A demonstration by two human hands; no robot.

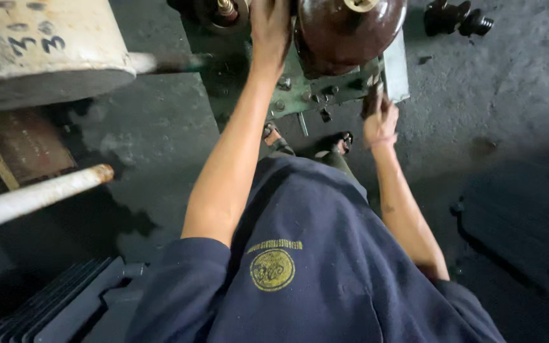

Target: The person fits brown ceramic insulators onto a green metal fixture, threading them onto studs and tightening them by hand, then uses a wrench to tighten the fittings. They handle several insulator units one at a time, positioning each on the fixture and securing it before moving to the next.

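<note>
Closest to me is my own navy shirt (325, 267) with its round yellow print, filling the bottom of the view. To my left a white pipe with a rusty end (39, 194) juts in, above a grey ribbed metal casing (65, 305) in the corner.

Just past the shirt my sandalled feet (306, 143) stand on the dark, oil-stained concrete floor (490, 108). My right hand (380, 121) is raised beside them, at the lower right corner of the green metal plate (351, 82). Its grip is curled loosely around something small and dark at the plate's edge — what it is, and how tightly I have it, I cannot tell.

My left arm stretches straight ahead. The left hand (270, 28) rests on top of the assembly between a smaller dark fitting with a brass stud (223, 11) and the big glossy brown ceramic insulator (347, 32) that sits on the green plate — the fingers run out of view, so I cannot tell whether that grip is closed on anything.

Farther left stands a large off-white drum (39, 44) with dark markings. Far right, a black fitting (457, 19) lies on the floor, well apart from the plate.
</note>
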